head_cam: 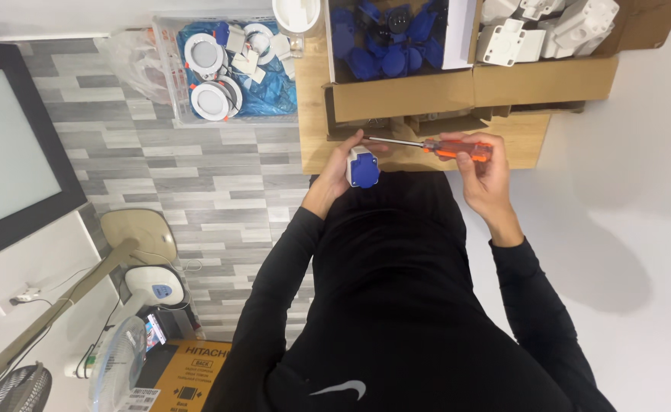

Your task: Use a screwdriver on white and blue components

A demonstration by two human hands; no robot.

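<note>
At the near edge of the wooden bench (522, 141), the left hand (337, 172) is wrapped round a blue-and-white socket (363, 166), while the right hand (479, 169) grips an orange-handled screwdriver (457, 149), its thin steel shaft reaching toward the socket. It looks like a screw-driving step; the tip needs seating squarely. Beyond, cardboard boxes (473, 91) hold glossy blue caps (389, 38) and white plastic housings (549, 27).

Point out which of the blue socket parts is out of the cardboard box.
The blue-and-white socket in the left hand, at the screwdriver tip. The other blue parts lie piled in the cardboard box.
</note>
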